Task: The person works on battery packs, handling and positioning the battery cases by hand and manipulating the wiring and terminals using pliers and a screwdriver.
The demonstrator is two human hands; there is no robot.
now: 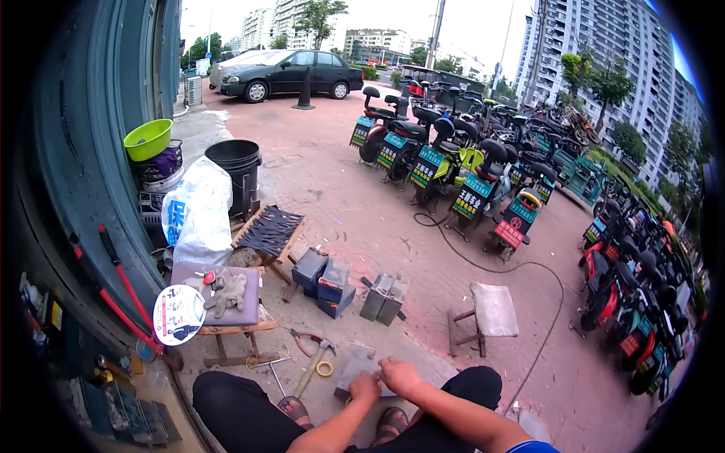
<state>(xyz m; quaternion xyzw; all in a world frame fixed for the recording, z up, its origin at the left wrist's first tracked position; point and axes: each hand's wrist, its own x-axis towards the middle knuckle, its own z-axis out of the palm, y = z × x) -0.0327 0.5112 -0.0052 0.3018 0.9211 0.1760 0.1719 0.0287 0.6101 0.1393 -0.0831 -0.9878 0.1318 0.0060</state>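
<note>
Both my hands are low in the head view, close together over a grey box-shaped block (353,369) on the ground between my feet. My left hand (365,388) is closed, its fingers at the block's top. Just right of it, my right hand (400,376) is closed too, fingertips pinched toward the left hand. Whatever they grip is too small to make out. Left of the block lie a hammer (313,368), pliers with red handles (306,340), a T-handled wrench (276,376) and a yellow tape roll (325,368).
Several dark box-shaped batteries (384,297) stand ahead. A small padded stool (495,309) is to the right. Gloves (226,294) lie on a purple-topped stool (248,279) at left, near a black bucket (234,155). A cable (521,266) crosses the paving by parked scooters (472,189).
</note>
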